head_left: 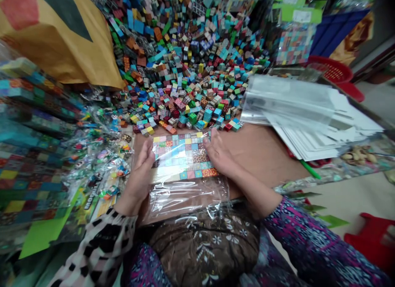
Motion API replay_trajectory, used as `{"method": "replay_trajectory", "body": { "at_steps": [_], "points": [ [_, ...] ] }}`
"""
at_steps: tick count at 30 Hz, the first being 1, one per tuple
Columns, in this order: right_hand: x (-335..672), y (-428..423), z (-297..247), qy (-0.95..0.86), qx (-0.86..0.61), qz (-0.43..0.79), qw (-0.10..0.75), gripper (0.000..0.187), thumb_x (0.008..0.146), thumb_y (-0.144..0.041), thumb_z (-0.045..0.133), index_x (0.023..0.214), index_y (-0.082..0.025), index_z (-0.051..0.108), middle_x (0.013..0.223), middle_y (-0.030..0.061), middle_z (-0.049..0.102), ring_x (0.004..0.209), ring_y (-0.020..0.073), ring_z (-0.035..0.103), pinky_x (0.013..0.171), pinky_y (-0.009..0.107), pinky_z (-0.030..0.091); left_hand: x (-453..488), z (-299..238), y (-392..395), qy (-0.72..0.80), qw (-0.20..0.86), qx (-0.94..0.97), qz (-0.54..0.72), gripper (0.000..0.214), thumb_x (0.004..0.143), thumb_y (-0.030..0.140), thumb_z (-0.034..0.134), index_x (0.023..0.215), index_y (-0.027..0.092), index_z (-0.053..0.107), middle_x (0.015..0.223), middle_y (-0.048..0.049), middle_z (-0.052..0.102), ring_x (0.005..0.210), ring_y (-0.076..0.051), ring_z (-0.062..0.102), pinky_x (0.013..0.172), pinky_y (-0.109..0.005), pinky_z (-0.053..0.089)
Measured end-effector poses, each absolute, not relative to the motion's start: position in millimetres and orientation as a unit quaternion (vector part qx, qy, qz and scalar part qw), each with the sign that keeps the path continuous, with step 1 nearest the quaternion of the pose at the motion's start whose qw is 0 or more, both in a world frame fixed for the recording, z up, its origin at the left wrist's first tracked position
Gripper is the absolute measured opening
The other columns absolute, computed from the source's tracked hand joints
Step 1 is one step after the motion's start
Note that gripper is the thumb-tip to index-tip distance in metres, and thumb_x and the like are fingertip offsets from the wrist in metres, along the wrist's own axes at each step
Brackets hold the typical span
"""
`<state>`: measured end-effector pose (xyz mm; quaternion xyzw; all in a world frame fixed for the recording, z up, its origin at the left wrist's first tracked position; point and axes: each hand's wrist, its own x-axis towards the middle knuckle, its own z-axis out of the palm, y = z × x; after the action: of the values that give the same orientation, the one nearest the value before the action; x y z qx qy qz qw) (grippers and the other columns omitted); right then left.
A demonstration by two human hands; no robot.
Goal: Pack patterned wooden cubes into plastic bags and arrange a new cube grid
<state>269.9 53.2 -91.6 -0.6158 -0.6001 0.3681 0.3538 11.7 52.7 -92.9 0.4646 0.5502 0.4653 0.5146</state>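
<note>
A flat rectangle of small patterned square blocks [180,153], in many colours, lies inside a clear plastic bag [188,200]. My left hand [140,172] grips its left side, with the thumb along the edge. At the right side my right hand [219,153] holds the bag and blocks, fingers over the edge near the upper corner. The loose end of the bag, wrinkled and shiny, hangs toward my lap. A pale strip without pattern shows at the lower left of the rectangle. Under it is a brown board [256,155].
A large heap of loose coloured blocks [185,73] spreads beyond the board. Clear bags [286,98] lie on white cards [308,139] at right, beside a green pen-like stick [310,170]. Packed block sets [27,176] stack at left, near small plastic packets [105,155].
</note>
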Motion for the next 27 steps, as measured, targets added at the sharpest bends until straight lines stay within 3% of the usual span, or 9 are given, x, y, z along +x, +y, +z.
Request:
{"method": "replay_trajectory", "body": {
  "at_steps": [5, 10, 16, 18, 21, 27],
  "points": [
    [278, 52, -99, -0.565, -0.617, 0.412, 0.361, 0.095, 0.087, -0.084, 0.025, 0.161, -0.027, 0.013, 0.167, 0.0037, 0.015, 0.153, 0.0279, 0.013, 0.125, 0.052, 0.016, 5, -80, 60, 0.525, 0.501, 0.452, 0.519, 0.051, 0.088, 0.036, 0.065, 0.137, 0.025, 0.054, 0.149, -0.0085, 0.054, 0.141, -0.024, 0.046, 0.123, -0.044, 0.029],
    [279, 52, -105, -0.548, -0.615, 0.416, 0.386, 0.092, 0.086, -0.083, 0.032, 0.161, -0.032, 0.013, 0.167, 0.0018, 0.016, 0.153, 0.0305, 0.014, 0.125, 0.057, 0.014, 10, -82, 70, 0.534, 0.509, 0.441, 0.512, 0.052, 0.091, 0.036, 0.06, 0.141, 0.023, 0.051, 0.153, -0.0083, 0.05, 0.142, -0.022, 0.044, 0.123, -0.041, 0.029],
    [273, 55, -98, -0.596, -0.609, 0.396, 0.342, 0.108, 0.082, -0.088, 0.023, 0.162, -0.017, 0.005, 0.168, 0.0095, 0.006, 0.154, 0.0275, 0.001, 0.126, 0.051, 0.004, 22, -80, 65, 0.556, 0.522, 0.398, 0.509, 0.058, 0.093, 0.042, 0.057, 0.146, 0.023, 0.045, 0.152, -0.0057, 0.05, 0.14, -0.023, 0.048, 0.12, -0.04, 0.034],
    [272, 58, -96, -0.613, -0.605, 0.38, 0.337, 0.107, 0.083, -0.088, 0.024, 0.162, -0.018, 0.006, 0.168, 0.0088, 0.005, 0.154, 0.0276, 0.0, 0.126, 0.052, 0.004, 22, -78, 63, 0.566, 0.506, 0.417, 0.5, 0.056, 0.094, 0.044, 0.056, 0.146, 0.023, 0.047, 0.153, -0.0051, 0.05, 0.141, -0.023, 0.046, 0.122, -0.04, 0.032],
    [274, 59, -95, -0.634, -0.589, 0.371, 0.337, 0.1, 0.085, -0.086, 0.026, 0.162, -0.024, 0.007, 0.168, 0.0055, 0.007, 0.154, 0.0275, 0.001, 0.126, 0.054, 0.006, 19, -79, 64, 0.572, 0.49, 0.449, 0.48, 0.057, 0.094, 0.045, 0.055, 0.147, 0.024, 0.046, 0.157, -0.0046, 0.044, 0.145, -0.023, 0.039, 0.123, -0.041, 0.026],
    [281, 49, -98, -0.636, -0.592, 0.364, 0.336, 0.09, 0.09, -0.08, 0.028, 0.161, -0.029, 0.007, 0.168, 0.0027, 0.007, 0.154, 0.0277, 0.002, 0.126, 0.055, 0.01, 5, -94, 64, 0.551, 0.443, 0.574, 0.412, 0.077, 0.09, 0.041, 0.063, 0.156, 0.03, 0.026, 0.167, -0.004, 0.021, 0.153, -0.022, 0.018, 0.126, -0.043, 0.013]
  ]
}}
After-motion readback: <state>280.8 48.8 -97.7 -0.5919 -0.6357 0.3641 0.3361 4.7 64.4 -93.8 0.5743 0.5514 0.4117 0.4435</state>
